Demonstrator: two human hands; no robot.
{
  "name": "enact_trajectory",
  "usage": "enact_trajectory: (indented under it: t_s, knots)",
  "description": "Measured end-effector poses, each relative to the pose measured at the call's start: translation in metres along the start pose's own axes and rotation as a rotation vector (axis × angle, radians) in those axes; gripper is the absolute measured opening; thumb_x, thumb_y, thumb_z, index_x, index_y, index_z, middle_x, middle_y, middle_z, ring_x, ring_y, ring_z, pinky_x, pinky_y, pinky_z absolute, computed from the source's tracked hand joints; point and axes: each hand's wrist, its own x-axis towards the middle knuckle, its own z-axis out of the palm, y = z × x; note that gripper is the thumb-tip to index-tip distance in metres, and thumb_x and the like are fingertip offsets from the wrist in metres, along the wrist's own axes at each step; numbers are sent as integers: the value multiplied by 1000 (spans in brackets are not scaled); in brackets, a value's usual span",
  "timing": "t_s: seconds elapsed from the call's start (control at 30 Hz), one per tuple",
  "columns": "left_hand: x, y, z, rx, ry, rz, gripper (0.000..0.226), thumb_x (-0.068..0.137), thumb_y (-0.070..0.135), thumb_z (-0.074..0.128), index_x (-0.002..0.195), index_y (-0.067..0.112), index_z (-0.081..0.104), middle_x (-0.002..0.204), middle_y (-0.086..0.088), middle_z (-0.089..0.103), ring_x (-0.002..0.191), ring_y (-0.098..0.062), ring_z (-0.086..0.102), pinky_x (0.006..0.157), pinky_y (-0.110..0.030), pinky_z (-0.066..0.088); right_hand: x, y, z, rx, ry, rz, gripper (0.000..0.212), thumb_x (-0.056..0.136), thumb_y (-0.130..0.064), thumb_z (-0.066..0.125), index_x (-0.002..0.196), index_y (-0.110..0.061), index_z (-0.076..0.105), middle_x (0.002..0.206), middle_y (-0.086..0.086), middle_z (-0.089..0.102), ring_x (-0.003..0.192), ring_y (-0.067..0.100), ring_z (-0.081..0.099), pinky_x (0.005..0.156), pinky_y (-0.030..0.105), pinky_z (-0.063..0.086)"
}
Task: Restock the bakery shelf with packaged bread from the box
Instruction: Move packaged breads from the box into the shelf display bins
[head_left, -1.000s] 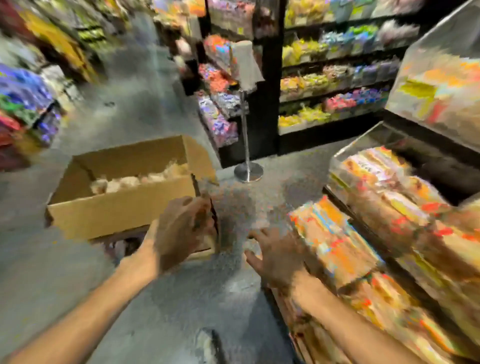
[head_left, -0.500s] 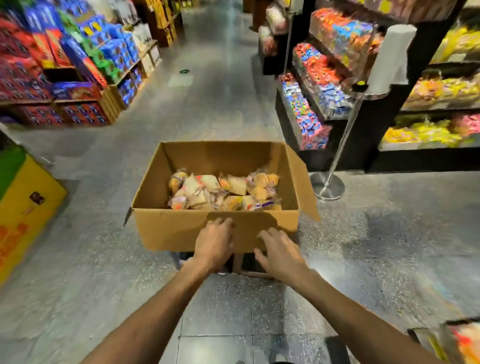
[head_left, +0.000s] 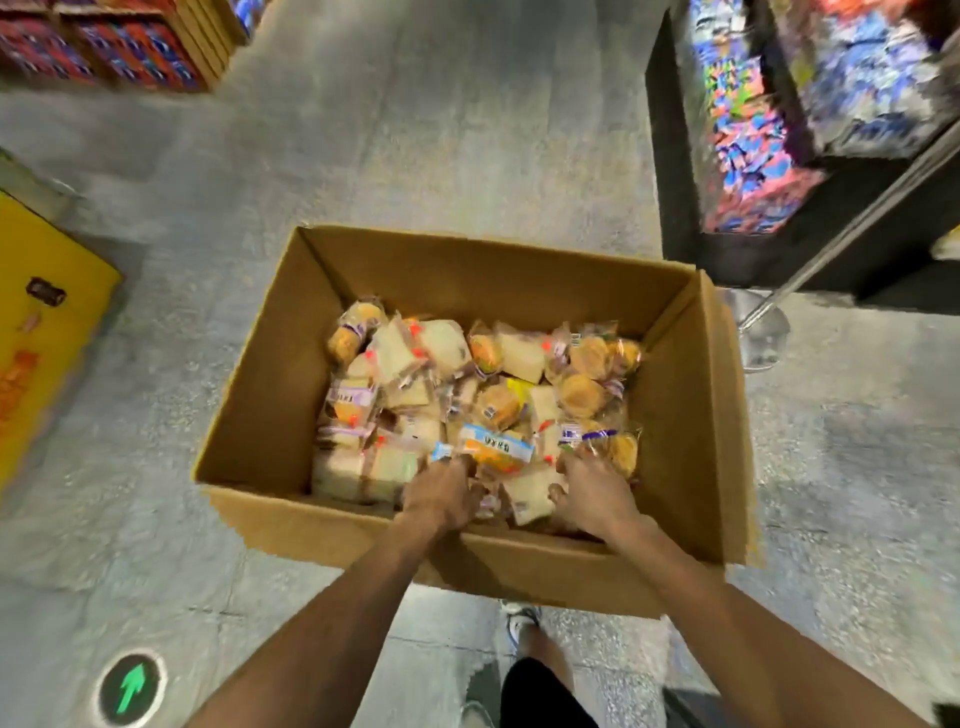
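An open cardboard box (head_left: 260, 415) stands on the floor in front of me, filled with several clear packets of bread and buns (head_left: 415, 353). Both my hands are inside it at the near wall. My left hand (head_left: 441, 496) reaches down beside an orange and blue packet (head_left: 496, 451); its fingertips are hidden among the packets. My right hand (head_left: 595, 496) lies over the packets with the thumb spread and its fingers stretched to a bun packet (head_left: 621, 449). The bakery shelf is out of view.
A yellow carton (head_left: 47, 332) sits at the left. A dark shelf unit of colourful packets (head_left: 753, 156) and a metal stand with a round base (head_left: 763, 332) are at the right. A green arrow floor mark (head_left: 131, 688) lies near my foot (head_left: 519, 621).
My view has tilted down from the aisle onto the box. Both hands moved from the box's near outer wall over its rim and down among the bread packets.
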Motion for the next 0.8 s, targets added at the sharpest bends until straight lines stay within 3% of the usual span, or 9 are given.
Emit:
enact_trajectory:
  t_s: [0.2,0.3,0.43,0.57,0.67,0.8]
  knots:
    - [102,-15,16,-98,-208,-91,47,88,29,70,130,16,55,128,-9,63,118,-30,58,96,-40,48,85,45,19,-18,-208,104,37,95,-23,57,131,-15,53,137,10,53,125,30,51,102,40,45]
    - [142,-23,31,119,-187,-11,62,86,35,71,139,16,45,139,-11,51,129,-29,46,103,-40,44,114,56,39,-80,-287,35,34,95,-12,54,129,-15,53,133,10,55,120,29,54,98,38,46]
    - [173,-43,47,337,-259,77,74,88,34,69,148,19,30,161,-4,24,144,-27,28,110,-45,37,141,40,74,-135,-403,-124,52,93,-9,60,142,-15,44,144,11,47,129,29,48,105,39,41]
    - [181,-61,61,362,-331,85,85,85,34,70,153,20,21,155,-6,35,141,-27,34,108,-43,35,156,27,104,-265,-449,-168,61,91,-3,59,146,-10,35,154,13,35,143,32,31,118,49,24]
    - [180,-58,59,460,-358,97,89,84,59,65,153,25,20,154,-7,35,141,-29,31,115,-53,24,157,22,115,-365,-431,-154,70,88,-3,60,149,-8,27,155,15,34,147,34,22,119,52,20]
    - [184,-53,59,603,-484,150,83,72,79,61,136,29,46,141,-3,51,134,-28,42,113,-60,18,163,20,119,-434,-425,-126,61,89,-9,62,145,-10,38,153,14,37,149,33,14,116,52,21]
